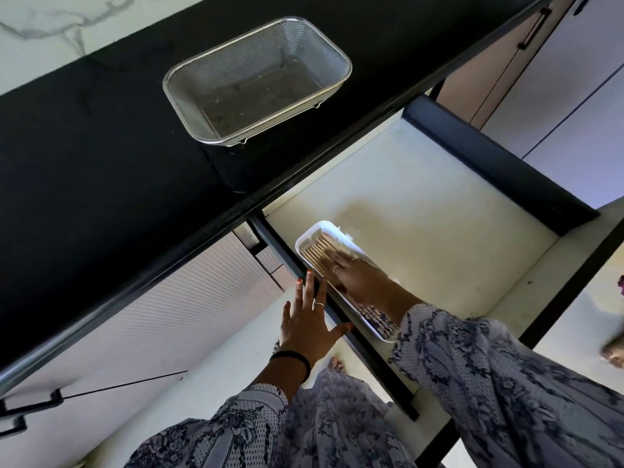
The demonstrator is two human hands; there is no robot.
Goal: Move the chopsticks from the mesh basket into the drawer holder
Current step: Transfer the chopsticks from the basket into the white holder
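Down inside open cream-lined drawer (422, 211), we press flat right hand (354, 276) on pale wooden chopsticks (319, 253) filling white plastic holder tray (337, 231) — left hand (305, 324) spread, fingers straight, on drawer's dark edge. Rectangular steel mesh basket (256, 79) looks empty — transfer seems done; only closing left.

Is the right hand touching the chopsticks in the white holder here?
Touching. In the head view the right hand lies flat, fingers straight, on the chopsticks inside the white holder, with no gap visible.
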